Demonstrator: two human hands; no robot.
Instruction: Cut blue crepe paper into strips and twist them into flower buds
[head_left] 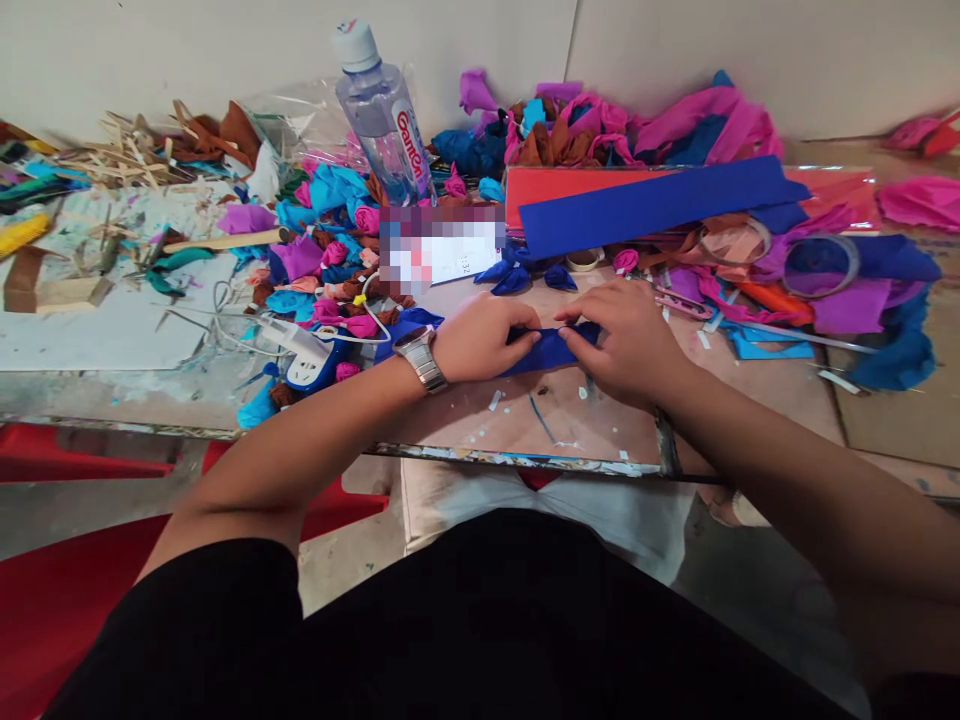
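A short strip of dark blue crepe paper (551, 350) lies between my hands near the table's front edge. My left hand (491, 338), below a metal wristwatch, pinches the strip's left part between thumb and forefinger. At its right part, my right hand (619, 335) has thumb and fingertips closed on the same paper. Just beyond the hands are folded dark blue paper pieces (512, 275). A long blue paper strip (652, 212) rests on a red sheet pack (592, 186) farther back.
A clear bottle (386, 125) stands behind a lit phone (465, 255). A power strip (311, 365) with white cables sits left of my left hand. Crumpled coloured paper (592, 130), tape rolls (821, 265), pink-handled scissors (682, 303) and wooden sticks (124, 150) lie around.
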